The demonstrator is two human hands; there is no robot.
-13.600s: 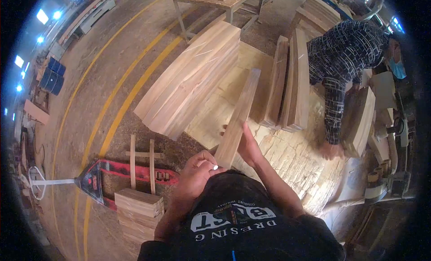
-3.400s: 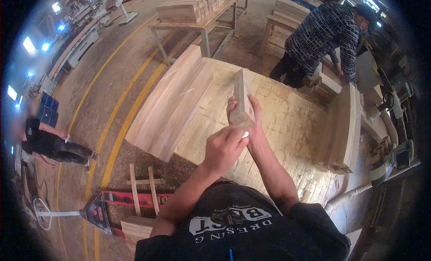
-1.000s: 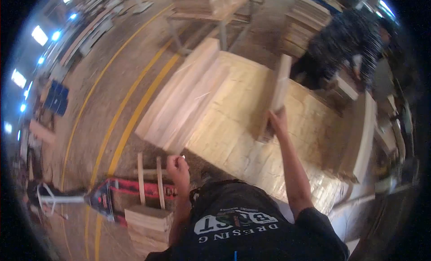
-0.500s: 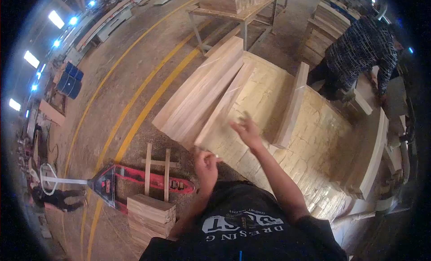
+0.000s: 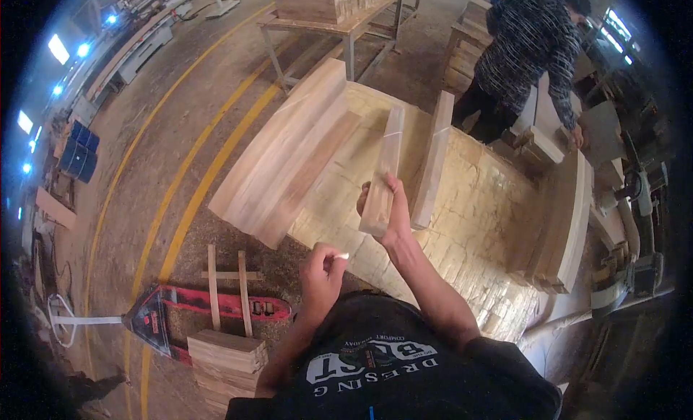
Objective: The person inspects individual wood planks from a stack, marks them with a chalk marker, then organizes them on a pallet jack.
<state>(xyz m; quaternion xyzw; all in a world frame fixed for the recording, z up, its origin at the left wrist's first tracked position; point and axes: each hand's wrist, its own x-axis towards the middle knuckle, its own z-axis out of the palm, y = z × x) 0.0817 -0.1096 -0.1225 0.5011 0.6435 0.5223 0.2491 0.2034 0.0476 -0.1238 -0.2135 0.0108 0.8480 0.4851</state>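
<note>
My right hand (image 5: 395,216) is wrapped around the near end of a wooden plank (image 5: 388,156), thumb on top and fingers on its left side. The plank lies lengthwise over a table covered with shiny yellowish sheeting (image 5: 346,185). Just right of it, another wooden plank (image 5: 434,160) runs nearly parallel. My left hand (image 5: 321,279) is closed in a pinch near the table's front edge, with a small white chalk-like piece (image 5: 342,256) showing at the fingertips. Left of both hands, several boards (image 5: 285,156) stand side by side along the table's left end.
More boards (image 5: 559,229) are grouped at the table's right end. A person in a patterned top (image 5: 530,48) bends over wood beyond the table. On the floor at left is a red pallet jack (image 5: 195,297) beside stacked wood (image 5: 227,351). A metal-legged table (image 5: 346,30) stands behind.
My right hand, open and blurred before, has closed on a plank that now stands apart from the left group, closer to the right-hand plank. The view has shifted slightly. My left hand stays pinched.
</note>
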